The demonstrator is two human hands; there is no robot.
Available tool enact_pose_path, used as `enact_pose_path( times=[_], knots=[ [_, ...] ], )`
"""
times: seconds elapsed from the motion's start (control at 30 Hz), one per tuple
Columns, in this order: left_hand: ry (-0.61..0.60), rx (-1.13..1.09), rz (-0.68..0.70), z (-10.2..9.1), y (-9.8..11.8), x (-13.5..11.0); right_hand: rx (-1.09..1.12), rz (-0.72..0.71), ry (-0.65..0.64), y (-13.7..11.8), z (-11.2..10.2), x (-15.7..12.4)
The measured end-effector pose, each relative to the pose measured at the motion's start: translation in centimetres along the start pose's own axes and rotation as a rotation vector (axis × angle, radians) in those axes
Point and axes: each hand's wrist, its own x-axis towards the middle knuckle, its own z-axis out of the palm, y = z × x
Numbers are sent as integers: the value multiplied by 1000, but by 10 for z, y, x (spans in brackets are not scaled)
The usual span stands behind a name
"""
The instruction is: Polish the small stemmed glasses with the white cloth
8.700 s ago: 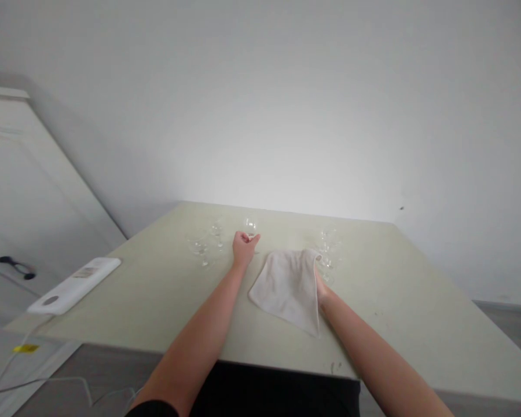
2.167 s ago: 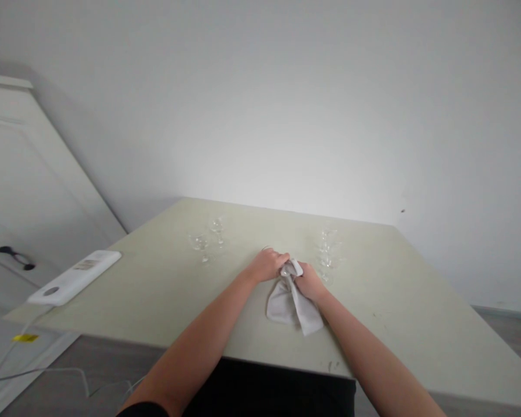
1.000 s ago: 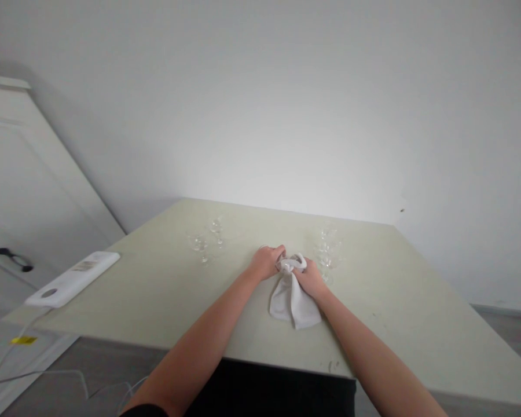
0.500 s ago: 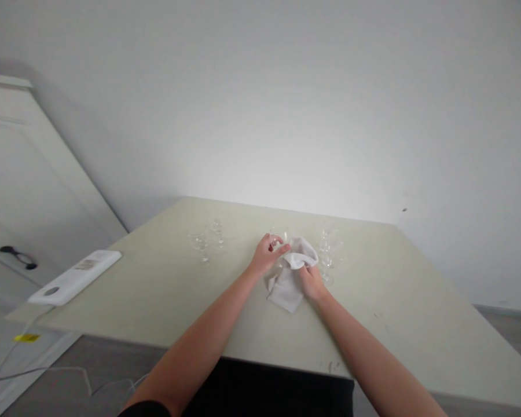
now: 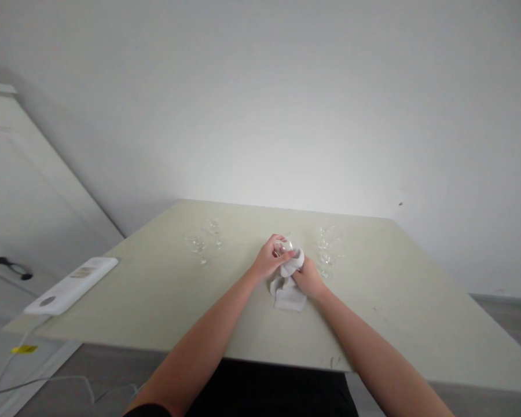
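Glass (image 5: 283,246) pinched in left hand (image 5: 270,262) fingers, bowl up; cloth (image 5: 289,285) bunched in right hand (image 5: 307,279) fingers, just right of and below it, touching, above desk (image 5: 165,301).

Both bare forearms reach forward, the left hand (image 5: 270,262) and right hand (image 5: 309,280) curled closed, nearly touching.

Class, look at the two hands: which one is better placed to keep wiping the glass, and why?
Probably the right hand: it already grips the white cloth against the glass. The left hand is wrapped around the glass, steadying it.
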Motion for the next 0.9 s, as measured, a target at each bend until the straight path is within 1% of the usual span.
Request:
enact_pose_path(
  times=[0.2,0.3,0.43,0.57,0.63,0.77,0.9],
  knots=[
    [44,98,46,-5,-3,2,6,-1,-21,-3,1,2],
    [66,96,58,-6,-4,2,48,9,-27,-5,0,2],
    [47,77,63,-6,-2,1,133,40,-37,-8,-2,2],
    [31,102,33,-6,2,-1,158,63,-49,-8,0,0],
    [34,98,8,-6,1,-1,173,76,-29,-7,2,-1],
    [28,93,-36,-5,-7,-3,191,120,-47,-3,7,-2],
    [-18,46,-80,-4,-16,-7,238,135,-100,-1,8,-3]
  ],
)
